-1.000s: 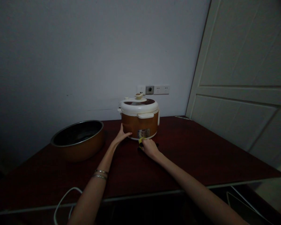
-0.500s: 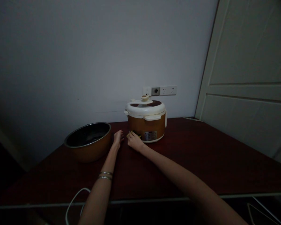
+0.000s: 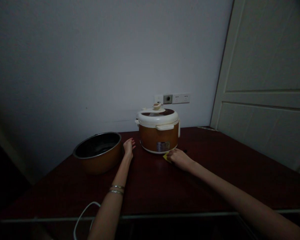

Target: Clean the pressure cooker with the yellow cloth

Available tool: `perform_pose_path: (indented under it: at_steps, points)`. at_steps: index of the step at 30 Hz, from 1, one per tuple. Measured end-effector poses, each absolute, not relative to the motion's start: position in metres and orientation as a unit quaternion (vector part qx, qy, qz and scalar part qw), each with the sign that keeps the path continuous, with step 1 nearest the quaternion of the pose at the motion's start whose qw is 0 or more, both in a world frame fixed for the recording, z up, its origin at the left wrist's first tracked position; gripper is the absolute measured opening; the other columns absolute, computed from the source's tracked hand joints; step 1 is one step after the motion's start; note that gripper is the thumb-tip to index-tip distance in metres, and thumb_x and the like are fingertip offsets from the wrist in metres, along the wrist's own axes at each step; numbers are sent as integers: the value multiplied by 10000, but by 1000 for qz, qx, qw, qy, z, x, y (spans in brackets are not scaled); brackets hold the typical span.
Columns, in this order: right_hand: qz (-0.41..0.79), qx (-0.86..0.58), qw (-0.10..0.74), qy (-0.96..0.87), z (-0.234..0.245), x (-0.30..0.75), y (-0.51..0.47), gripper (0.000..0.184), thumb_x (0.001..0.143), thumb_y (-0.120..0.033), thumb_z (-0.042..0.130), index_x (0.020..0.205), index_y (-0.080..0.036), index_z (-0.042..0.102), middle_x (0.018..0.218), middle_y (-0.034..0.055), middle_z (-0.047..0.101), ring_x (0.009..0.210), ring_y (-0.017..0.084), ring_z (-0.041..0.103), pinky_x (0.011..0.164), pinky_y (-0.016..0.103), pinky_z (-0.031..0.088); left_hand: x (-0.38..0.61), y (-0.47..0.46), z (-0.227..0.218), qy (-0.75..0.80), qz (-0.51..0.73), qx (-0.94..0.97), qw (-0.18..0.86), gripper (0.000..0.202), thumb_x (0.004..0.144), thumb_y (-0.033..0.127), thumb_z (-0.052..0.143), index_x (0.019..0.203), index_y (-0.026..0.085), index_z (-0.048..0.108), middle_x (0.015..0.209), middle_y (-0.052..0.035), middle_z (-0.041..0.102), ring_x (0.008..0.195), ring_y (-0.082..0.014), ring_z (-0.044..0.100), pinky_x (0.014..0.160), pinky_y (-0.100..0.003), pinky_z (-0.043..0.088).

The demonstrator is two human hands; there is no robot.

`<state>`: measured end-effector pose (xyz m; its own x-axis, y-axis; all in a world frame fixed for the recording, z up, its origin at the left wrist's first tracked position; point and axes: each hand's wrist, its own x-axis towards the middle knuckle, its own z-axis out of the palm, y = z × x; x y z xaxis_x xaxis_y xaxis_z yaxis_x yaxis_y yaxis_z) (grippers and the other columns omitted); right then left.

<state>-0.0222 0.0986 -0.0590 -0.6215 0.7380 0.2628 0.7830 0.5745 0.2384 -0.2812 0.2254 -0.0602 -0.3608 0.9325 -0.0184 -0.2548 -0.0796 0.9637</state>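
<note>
My right hand is closed on a small yellow cloth, mostly covered by the fingers, low at the front right foot of the electric pressure cooker. The cooker is orange-brown with a white lid, and a silvery label shows on its side. My left hand holds nothing; its fingers are loosely bent and apart, between the cooker and a wide pot. That pot is orange outside, dark inside, with a metal rim.
The dark red table carries both vessels. Wall sockets sit behind the cooker, and a pale door stands at the right. A white cord loops by the table's front edge, near my left forearm.
My right hand has moved right with the yellow cloth, from the cooker's left front to its right front. My left hand stays between the pot and cooker; the view has shifted slightly.
</note>
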Motion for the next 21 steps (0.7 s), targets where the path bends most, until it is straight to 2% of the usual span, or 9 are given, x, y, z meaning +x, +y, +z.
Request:
perform_pose_path:
  at_steps: [2, 6, 9, 14, 21]
  points:
    - [-211, -413, 89, -882, -46, -34, 92, 205, 880, -115, 499, 950, -154, 687, 1002, 106, 690, 983, 195, 612, 872, 320, 429, -278, 224, -56, 492, 679, 330, 434, 285, 700, 123, 463, 924, 136, 639, 948, -116, 666, 830, -168, 649, 679, -270, 497]
    - [-336, -295, 217, -868, -16, -82, 103, 261, 913, -135, 451, 1102, -124, 631, 1159, 125, 637, 1094, 224, 557, 937, 382, 432, -274, 228, -42, 468, 728, 321, 384, 320, 679, 118, 433, 930, 140, 629, 959, -98, 651, 814, -146, 633, 675, -253, 483]
    - [-392, -224, 280, -847, 2, -113, 135, 272, 919, -127, 437, 1119, -104, 619, 1156, 114, 643, 1122, 228, 539, 983, 407, 417, -275, 235, -23, 447, 754, 329, 351, 329, 669, 122, 432, 940, 135, 618, 956, -85, 636, 784, -130, 618, 676, -247, 478]
    - [-421, -225, 281, -833, 7, -118, 180, 250, 905, -106, 457, 1085, -102, 630, 1103, 116, 666, 1088, 212, 568, 996, 420, 422, -272, 247, 13, 416, 771, 369, 310, 320, 653, 131, 472, 937, 152, 616, 946, -56, 619, 790, -123, 592, 696, -247, 476]
    - [-416, -169, 252, -857, -42, -26, 157, 287, 906, -109, 465, 1157, -132, 601, 1222, 85, 620, 1186, 206, 524, 952, 390, 468, -258, 261, 42, 395, 763, 424, 284, 302, 668, 158, 479, 941, 154, 609, 971, -75, 606, 806, -141, 581, 727, -278, 478]
